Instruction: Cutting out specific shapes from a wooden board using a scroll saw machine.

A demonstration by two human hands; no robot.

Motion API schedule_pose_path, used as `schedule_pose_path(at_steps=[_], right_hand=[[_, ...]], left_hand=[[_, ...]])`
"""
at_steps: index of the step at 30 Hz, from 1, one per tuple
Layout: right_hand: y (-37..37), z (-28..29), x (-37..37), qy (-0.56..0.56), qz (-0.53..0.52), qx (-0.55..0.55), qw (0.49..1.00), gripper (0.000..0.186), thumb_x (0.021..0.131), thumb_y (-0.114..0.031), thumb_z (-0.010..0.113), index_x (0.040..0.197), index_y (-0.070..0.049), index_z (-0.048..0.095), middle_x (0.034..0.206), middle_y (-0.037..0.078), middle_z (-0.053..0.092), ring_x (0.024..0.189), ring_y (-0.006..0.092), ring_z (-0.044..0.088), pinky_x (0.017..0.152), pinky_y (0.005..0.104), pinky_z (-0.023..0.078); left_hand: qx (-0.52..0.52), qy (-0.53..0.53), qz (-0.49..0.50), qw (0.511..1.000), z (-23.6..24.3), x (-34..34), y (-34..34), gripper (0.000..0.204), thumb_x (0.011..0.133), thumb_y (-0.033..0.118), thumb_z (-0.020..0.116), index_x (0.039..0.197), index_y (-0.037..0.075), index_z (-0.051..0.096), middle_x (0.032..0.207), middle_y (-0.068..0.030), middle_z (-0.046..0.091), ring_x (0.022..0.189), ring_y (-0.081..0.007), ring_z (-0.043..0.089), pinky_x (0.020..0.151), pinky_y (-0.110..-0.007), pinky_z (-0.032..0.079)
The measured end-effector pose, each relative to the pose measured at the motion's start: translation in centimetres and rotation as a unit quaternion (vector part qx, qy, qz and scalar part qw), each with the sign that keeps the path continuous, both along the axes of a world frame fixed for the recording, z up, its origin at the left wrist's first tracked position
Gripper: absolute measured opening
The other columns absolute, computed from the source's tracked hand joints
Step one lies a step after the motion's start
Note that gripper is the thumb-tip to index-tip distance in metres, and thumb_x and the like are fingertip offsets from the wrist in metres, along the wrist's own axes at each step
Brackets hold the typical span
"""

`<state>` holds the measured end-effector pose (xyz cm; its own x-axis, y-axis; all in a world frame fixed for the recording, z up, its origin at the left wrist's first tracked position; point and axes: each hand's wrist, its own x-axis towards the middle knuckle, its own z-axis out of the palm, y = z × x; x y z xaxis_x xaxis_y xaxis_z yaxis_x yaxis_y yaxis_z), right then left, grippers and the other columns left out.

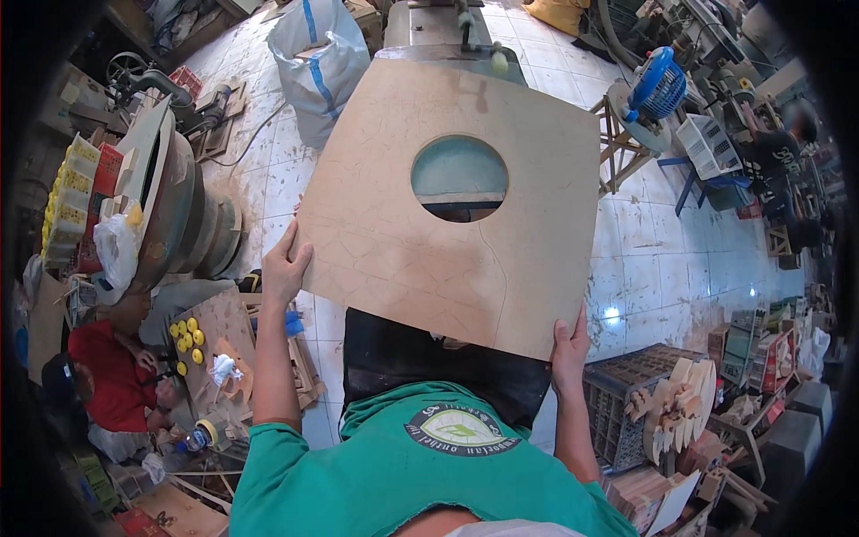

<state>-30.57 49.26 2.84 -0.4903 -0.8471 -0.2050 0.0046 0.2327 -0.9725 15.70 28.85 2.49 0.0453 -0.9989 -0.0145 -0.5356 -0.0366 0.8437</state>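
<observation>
Between my two hands lies a large flat tan wooden board with a round hole in it and faint curved pencil lines drawn across its face. My left hand grips its left edge near the lower corner, thumb on top and fingers beneath. At the lower right corner, my right hand holds the edge the same way. The board's far part rests over a greenish machine table, which also shows through the hole. Above the far edge a machine head reaches down; its working part is too small to make out.
A white woven sack stands at the far left, and a blue fan at the far right. A grey crate with wooden cutouts is by my right arm. A person in red sits at left beside yellow round pieces.
</observation>
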Motion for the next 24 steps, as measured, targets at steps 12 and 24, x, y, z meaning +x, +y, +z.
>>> schedule_pose_path(at_steps=[12, 24], right_hand=[[-0.4, 0.0, 1.5, -0.004, -0.019, 0.003, 1.0, 0.06, 0.102, -0.012, 0.053, 0.154, 0.001, 0.025, 0.15, 0.016, 0.044, 0.134, 0.0229, 0.044, 0.114, 0.0348, 0.031], [-0.8, 0.1, 3.0, 0.003, -0.028, 0.0, 1.0, 0.06, 0.103, -0.012, 0.051, 0.154, 0.002, 0.024, 0.149, 0.017, 0.042, 0.135, 0.0239, 0.042, 0.114, 0.0351, 0.03]], left_hand=[[0.0, 0.029, -0.018, 0.999, -0.7, 1.2, -1.7, 0.061, 0.093, 0.019, 0.068, 0.144, -0.004, 0.046, 0.13, -0.0197, 0.064, 0.112, -0.0156, 0.063, 0.095, -0.028, 0.049], [0.01, 0.003, -0.027, 1.0, 0.1, 1.5, -3.4, 0.06, 0.093, 0.02, 0.068, 0.144, -0.004, 0.047, 0.13, -0.0191, 0.064, 0.112, -0.0149, 0.063, 0.096, -0.027, 0.048]])
